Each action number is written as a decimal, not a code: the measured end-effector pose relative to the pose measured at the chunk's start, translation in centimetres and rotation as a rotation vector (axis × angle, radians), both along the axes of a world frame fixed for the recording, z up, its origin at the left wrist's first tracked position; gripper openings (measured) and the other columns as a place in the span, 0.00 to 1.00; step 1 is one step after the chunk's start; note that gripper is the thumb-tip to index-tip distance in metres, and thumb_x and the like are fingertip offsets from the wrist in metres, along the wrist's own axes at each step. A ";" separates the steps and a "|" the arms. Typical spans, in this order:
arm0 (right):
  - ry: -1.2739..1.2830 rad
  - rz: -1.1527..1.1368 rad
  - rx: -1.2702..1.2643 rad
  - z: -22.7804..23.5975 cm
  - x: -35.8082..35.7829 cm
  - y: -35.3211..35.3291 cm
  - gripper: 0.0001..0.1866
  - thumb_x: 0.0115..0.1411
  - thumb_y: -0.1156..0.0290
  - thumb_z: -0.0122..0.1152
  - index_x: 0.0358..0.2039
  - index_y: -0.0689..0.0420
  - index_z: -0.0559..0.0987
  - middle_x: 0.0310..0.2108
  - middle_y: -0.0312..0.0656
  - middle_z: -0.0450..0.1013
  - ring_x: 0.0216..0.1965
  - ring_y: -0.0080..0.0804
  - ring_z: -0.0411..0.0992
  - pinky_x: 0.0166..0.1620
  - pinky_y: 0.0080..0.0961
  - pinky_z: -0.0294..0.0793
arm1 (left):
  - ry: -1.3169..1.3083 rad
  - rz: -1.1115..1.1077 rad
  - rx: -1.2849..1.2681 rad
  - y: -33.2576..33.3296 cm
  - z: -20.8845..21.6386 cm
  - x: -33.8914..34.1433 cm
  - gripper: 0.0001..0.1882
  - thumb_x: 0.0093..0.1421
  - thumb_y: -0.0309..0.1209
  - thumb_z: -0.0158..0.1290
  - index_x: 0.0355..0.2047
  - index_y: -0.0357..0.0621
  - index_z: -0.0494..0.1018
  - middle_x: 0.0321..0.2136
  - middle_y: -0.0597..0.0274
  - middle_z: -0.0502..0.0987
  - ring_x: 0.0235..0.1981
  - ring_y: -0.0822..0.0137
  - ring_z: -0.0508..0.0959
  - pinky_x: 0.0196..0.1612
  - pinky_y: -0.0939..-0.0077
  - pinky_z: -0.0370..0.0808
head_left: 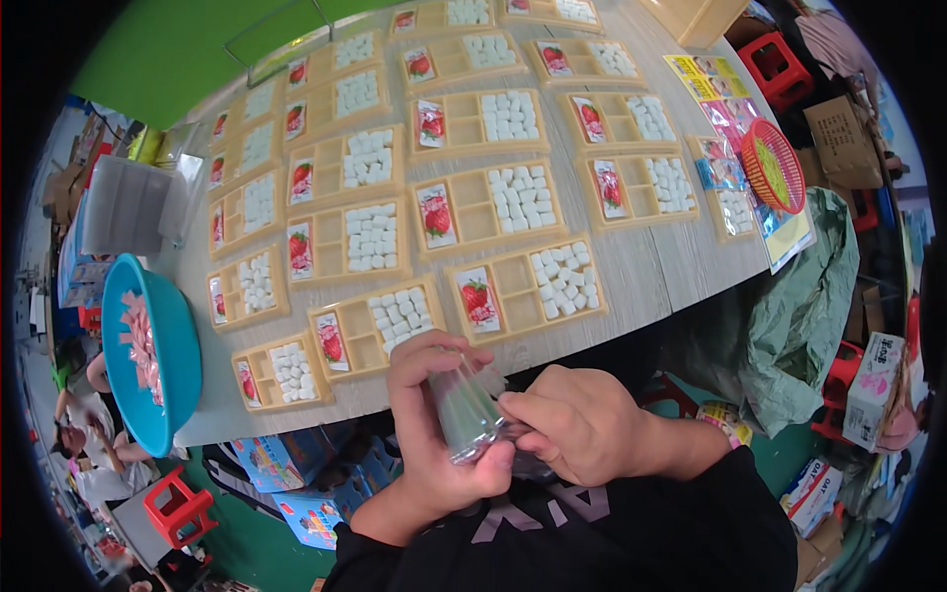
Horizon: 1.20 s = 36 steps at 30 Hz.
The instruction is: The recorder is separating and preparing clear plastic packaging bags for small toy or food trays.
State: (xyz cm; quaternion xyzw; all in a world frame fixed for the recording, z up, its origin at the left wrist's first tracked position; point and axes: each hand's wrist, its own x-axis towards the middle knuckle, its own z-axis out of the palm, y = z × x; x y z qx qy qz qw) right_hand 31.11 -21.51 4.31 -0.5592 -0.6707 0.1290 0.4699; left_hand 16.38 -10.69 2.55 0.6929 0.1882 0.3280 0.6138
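In front of my body, my left hand [429,424] is wrapped round a stack of clear, shiny plastic pieces [468,410], thumb along its near side. My right hand [580,416] has its fingers curled and pinched at the right edge of that plastic; exactly what the fingertips grip is hidden. Just beyond my hands lies a cream compartment tray [518,333] with a strawberry-print packet [478,299] at its left and small white marshmallow-like pieces [565,280] at its right. Another such tray [371,361] sits beyond my left hand.
Several similar trays [483,247] stand in rows across the wood-grain table [646,296]. A blue basin [182,365] of pink packets is at the left edge. At the right are a red basket [760,163] and green plastic sheeting [804,316]. Boxes [311,513] lie below the table.
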 end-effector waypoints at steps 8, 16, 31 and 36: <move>-0.100 -0.080 0.085 -0.1 0.0 0.1 0.17 0.60 0.70 0.63 0.44 0.64 0.71 0.26 0.43 0.72 0.21 0.37 0.72 0.21 0.29 0.72 | -0.025 0.036 -0.026 0.2 -0.2 0.1 0.38 0.47 0.42 0.64 0.53 0.42 0.57 0.47 0.50 0.61 0.43 0.60 0.72 0.45 0.64 0.73; -0.115 -0.111 0.136 0.1 0.4 0.1 0.17 0.58 0.70 0.64 0.44 0.64 0.72 0.26 0.43 0.74 0.22 0.37 0.74 0.23 0.28 0.73 | 0.012 0.071 -0.042 0.0 -0.4 -0.2 0.40 0.47 0.47 0.63 0.53 0.39 0.58 0.46 0.51 0.61 0.43 0.60 0.70 0.47 0.63 0.71; -0.074 -0.109 0.059 0.5 0.2 -0.1 0.13 0.53 0.78 0.66 0.39 0.63 0.76 0.29 0.45 0.77 0.27 0.40 0.77 0.28 0.29 0.77 | -0.007 0.042 -0.085 0.5 -0.6 0.3 0.38 0.47 0.37 0.65 0.53 0.38 0.57 0.44 0.57 0.63 0.39 0.68 0.69 0.42 0.73 0.71; -0.019 -0.187 0.191 -0.5 -0.4 0.5 0.18 0.39 0.82 0.67 0.35 0.62 0.79 0.25 0.42 0.74 0.19 0.32 0.73 0.18 0.24 0.71 | 0.124 0.158 -0.201 -0.4 1.0 0.6 0.42 0.49 0.56 0.63 0.52 0.39 0.60 0.49 0.54 0.65 0.46 0.62 0.74 0.52 0.66 0.70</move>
